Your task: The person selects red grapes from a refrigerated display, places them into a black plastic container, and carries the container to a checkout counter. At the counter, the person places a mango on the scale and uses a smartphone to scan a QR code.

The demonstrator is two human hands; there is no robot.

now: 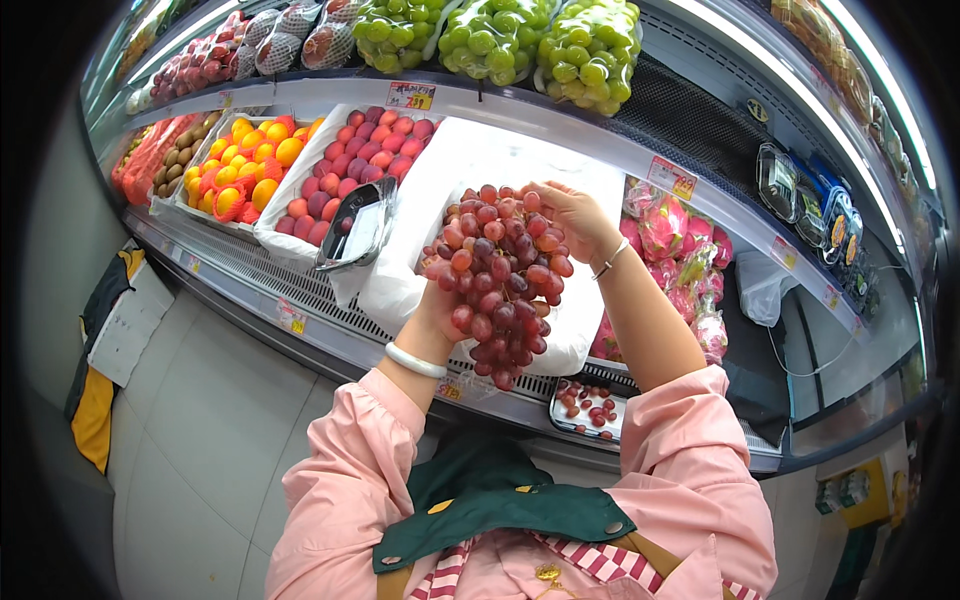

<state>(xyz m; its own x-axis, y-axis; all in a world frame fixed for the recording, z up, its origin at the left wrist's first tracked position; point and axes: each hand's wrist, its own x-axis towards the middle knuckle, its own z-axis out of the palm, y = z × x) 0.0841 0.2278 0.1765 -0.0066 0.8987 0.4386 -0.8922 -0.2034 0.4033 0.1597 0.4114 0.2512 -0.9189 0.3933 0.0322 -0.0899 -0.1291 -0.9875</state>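
Note:
A large bunch of red grapes (502, 281) is held up in front of me, above a white-lined section (409, 247) of the display shelf. My left hand (444, 311) supports the bunch from its lower left side, its fingers partly hidden behind the grapes. At the upper right of the bunch, my right hand (566, 214) holds it near the top, and the fingertips are partly covered by fruit. Several loose red grapes lie in a shallow tray (589, 409) on the shelf's front ledge, close to my right forearm.
Left of the grapes stand boxes of nectarines (360, 161), oranges (240, 161) and kiwifruit (178, 157). A black plastic tray (358, 223) rests against the nectarine box. Wrapped dragon fruit (667, 232) lies to the right. Bagged green grapes (495, 37) sit on the upper shelf, whose edge (517, 105) overhangs the boxes.

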